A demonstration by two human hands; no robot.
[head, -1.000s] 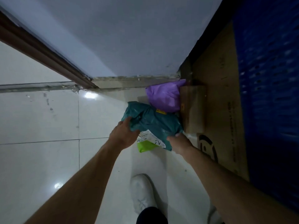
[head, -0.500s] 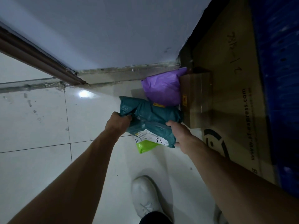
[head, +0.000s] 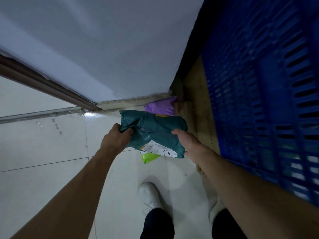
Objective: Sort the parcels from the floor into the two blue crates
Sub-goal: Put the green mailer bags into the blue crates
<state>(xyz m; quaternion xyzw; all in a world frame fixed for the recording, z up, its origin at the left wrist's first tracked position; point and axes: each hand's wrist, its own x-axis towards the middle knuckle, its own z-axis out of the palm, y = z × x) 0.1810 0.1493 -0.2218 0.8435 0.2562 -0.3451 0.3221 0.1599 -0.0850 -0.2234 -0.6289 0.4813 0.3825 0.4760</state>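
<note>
A teal plastic parcel (head: pixel 155 130) with a white label marked "2" is held above the floor between both hands. My left hand (head: pixel 115 138) grips its left edge, fingers curled into the wrapping. My right hand (head: pixel 187 144) holds its right side, thumb on top. Under it on the floor lie a lime-green parcel (head: pixel 149 157), mostly hidden, and a purple parcel (head: pixel 161 107) against the wall. A small brown box (head: pixel 181 107) sits beside the purple one. A blue slatted crate (head: pixel 262 94) fills the right side of the view.
The crate rests on a large cardboard box (head: pixel 200 104) to the right. A grey wall (head: pixel 103 49) with a brown door frame (head: pixel 43 83) stands ahead. White floor tiles (head: pixel 43 144) stretch to the left. My white shoes (head: pixel 148 195) are below the parcel.
Both hands have lifted the teal parcel higher off the pile and toward the right. The view has swung so the blue crate now looms large on the right.
</note>
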